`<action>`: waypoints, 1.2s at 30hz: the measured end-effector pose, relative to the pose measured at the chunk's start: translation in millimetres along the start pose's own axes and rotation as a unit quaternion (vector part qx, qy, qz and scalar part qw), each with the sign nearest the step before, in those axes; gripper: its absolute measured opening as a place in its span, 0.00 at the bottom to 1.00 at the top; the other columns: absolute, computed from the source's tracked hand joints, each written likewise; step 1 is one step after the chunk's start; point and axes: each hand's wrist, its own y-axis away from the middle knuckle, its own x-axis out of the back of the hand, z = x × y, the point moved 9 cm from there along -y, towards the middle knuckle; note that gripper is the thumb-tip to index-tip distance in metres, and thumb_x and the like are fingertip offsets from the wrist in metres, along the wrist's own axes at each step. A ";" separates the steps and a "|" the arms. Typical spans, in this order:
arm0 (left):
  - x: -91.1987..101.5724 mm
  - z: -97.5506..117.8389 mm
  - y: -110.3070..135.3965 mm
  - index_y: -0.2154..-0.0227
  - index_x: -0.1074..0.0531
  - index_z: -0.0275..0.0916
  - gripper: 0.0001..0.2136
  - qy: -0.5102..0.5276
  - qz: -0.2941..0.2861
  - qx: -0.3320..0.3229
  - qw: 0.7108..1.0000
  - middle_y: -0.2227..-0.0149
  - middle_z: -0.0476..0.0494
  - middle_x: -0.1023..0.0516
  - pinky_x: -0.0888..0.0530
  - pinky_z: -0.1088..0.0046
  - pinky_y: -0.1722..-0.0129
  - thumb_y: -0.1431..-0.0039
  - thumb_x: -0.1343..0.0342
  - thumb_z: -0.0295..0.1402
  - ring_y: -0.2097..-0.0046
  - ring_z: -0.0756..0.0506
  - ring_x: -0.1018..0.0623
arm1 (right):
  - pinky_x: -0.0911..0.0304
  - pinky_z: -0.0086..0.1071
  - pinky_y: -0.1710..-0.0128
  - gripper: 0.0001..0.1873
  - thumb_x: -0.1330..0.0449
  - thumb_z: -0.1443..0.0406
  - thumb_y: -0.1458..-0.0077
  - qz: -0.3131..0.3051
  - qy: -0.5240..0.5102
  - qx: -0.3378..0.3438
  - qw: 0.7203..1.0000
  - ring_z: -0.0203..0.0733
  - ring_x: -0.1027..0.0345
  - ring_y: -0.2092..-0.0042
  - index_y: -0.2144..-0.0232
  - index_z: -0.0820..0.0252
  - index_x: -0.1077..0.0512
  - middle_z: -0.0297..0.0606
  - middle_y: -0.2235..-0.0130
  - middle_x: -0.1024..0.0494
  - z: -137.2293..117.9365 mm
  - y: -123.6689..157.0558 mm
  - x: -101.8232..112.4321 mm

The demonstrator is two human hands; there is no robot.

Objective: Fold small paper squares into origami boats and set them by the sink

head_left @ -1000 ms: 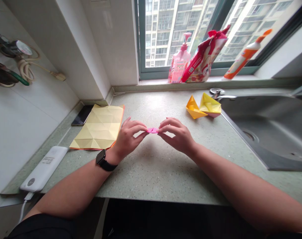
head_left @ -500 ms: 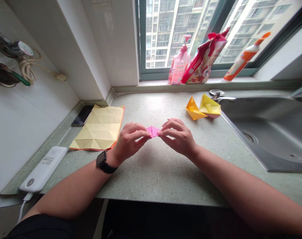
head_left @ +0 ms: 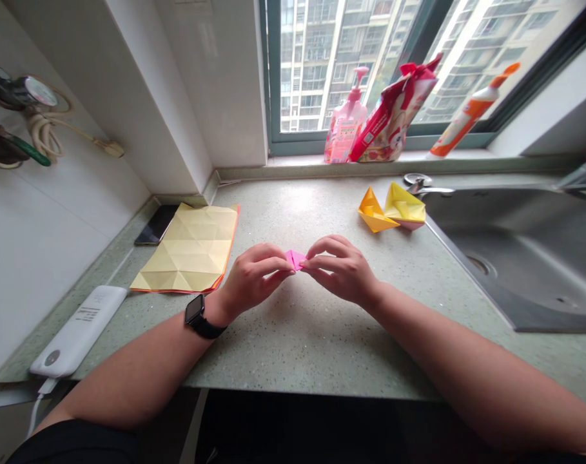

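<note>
Between my two hands is a small folded piece of pink paper (head_left: 295, 257), held just above the counter. My left hand (head_left: 258, 276), with a black watch (head_left: 202, 317) on its wrist, pinches the paper's left end between thumb and fingers. On the other end, my right hand (head_left: 343, 269) has thumb and index finger closed, its other fingers curled above. Fingertips hide both ends of the paper. Farther back on the right, an orange paper boat (head_left: 376, 212) touches or nearly touches a yellow paper boat (head_left: 405, 205).
Creased yellow paper sheets (head_left: 189, 248) lie left of my hands, beside a dark phone (head_left: 156, 225) and a white power bank (head_left: 80, 330) with a cable. A steel sink (head_left: 529, 258) is on the right. A pink pump bottle (head_left: 347, 125) and a red bag (head_left: 394, 116) stand on the sill.
My right hand has shifted slightly left over the pink paper, so less of it shows. Both hands still pinch it. The whole view has moved a little.
</note>
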 end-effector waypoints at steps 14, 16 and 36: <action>-4.1 -7.8 0.7 0.53 0.19 0.42 0.05 0.024 -0.032 0.050 0.998 0.55 0.41 0.16 0.17 0.63 0.52 0.29 0.34 0.30 0.54 0.44 0.16 | 0.30 0.41 0.59 0.08 0.33 0.66 0.32 -0.012 -0.023 -0.022 0.999 0.43 0.26 0.62 0.66 0.51 0.21 0.36 0.63 0.18 4.2 0.4 -3.6; -4.9 -6.3 0.6 0.54 0.19 0.43 0.04 0.027 -0.037 0.047 0.998 0.55 0.41 0.16 0.16 0.64 0.52 0.29 0.34 0.29 0.54 0.44 0.16 | 0.31 0.41 0.59 0.08 0.33 0.66 0.32 -0.014 -0.022 -0.021 0.999 0.43 0.26 0.62 0.66 0.51 0.21 0.36 0.63 0.18 3.5 0.6 -4.5; 4.5 -5.6 -2.8 0.62 0.20 0.42 0.03 0.072 -0.007 0.085 0.994 0.58 0.44 0.17 0.18 0.65 0.55 0.31 0.34 0.27 0.57 0.45 0.17 | 0.28 0.40 0.61 0.07 0.32 0.66 0.33 -0.001 -0.070 -0.058 0.996 0.43 0.24 0.62 0.66 0.50 0.20 0.35 0.62 0.18 10.8 0.4 -1.4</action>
